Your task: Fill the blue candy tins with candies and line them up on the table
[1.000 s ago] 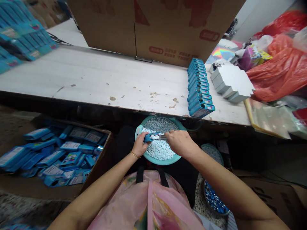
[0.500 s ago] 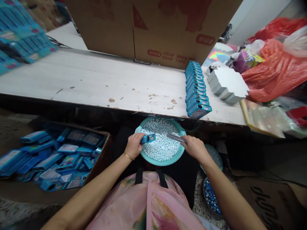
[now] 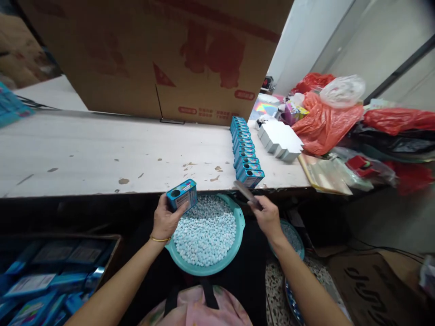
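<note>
My left hand (image 3: 165, 221) grips a small blue printed box (image 3: 182, 196) with a round dark hole on its top face. The box is tilted over the left back rim of a turquoise basin (image 3: 240, 224). Small white and pale-blue pellets (image 3: 205, 237) fill the basin, which sits on my lap. Closed around the end of a narrow grey scoop (image 3: 246, 194), my right hand (image 3: 268, 218) is at the basin's right side. The scoop points up and left, close to the table edge, its form blurred by motion.
A row of similar blue boxes (image 3: 245, 151) stands on the white table (image 3: 84, 154), before a large carton (image 3: 136, 59). White folded cartons (image 3: 281, 138) and red plastic bags (image 3: 319, 122) lie to the right. Lower left, an open carton (image 3: 113, 253) holds several blue boxes.
My left hand has raised the blue box and turned it upward. My right hand has drawn the scoop from above the pellets toward the table edge. The camera view has shifted up and right.
</note>
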A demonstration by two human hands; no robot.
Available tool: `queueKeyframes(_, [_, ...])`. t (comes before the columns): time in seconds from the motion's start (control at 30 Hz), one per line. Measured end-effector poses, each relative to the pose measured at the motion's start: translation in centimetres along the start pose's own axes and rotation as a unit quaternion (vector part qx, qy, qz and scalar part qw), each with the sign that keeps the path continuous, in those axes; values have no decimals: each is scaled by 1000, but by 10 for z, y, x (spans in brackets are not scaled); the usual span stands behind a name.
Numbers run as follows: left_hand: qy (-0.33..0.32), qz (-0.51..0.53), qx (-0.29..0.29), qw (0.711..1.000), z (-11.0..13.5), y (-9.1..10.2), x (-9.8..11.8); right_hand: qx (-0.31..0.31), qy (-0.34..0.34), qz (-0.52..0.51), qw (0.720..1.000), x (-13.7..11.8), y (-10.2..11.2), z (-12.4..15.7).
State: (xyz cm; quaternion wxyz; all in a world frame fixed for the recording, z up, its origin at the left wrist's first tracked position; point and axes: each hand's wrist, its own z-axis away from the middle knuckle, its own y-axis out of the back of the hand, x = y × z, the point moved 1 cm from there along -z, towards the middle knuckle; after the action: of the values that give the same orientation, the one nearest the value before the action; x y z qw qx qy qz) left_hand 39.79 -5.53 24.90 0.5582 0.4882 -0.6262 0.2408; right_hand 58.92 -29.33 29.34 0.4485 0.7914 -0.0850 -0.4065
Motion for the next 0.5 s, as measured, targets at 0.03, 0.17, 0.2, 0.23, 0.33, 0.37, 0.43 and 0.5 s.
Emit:
queueKeyframes(0.03, [-7, -27, 5, 1000, -11, -6, 2, 35, 7, 31, 999, 3, 13, -14])
queueKeyframes(0.17, [-23, -109, 34, 993, -48, -28, 4, 55, 40, 129, 989, 16, 37, -63])
queueKeyframes(0.2, [-25, -120, 43, 992, -54, -33, 3, 42, 48, 143, 988, 20, 37, -71])
queueKeyframes(0.23, [-26, -130, 51, 990, -59, -37, 2, 31, 57, 156, 986, 22, 35, -76])
queueKeyframes(0.33, [-20, -175, 69, 982, -69, -45, -4, 32, 87, 180, 979, 27, 29, -88])
queueKeyframes(0.37, [-15, -191, 75, 979, -71, -47, -7, 37, 98, 182, 978, 27, 28, -92])
queueKeyframes(0.43, [-3, -218, 85, 972, -75, -50, -11, 29, 118, 187, 975, 29, 26, -99])
queueKeyframes(0.5, [21, -234, 98, 967, -81, -54, -15, 3, 129, 195, 972, 31, 24, -106])
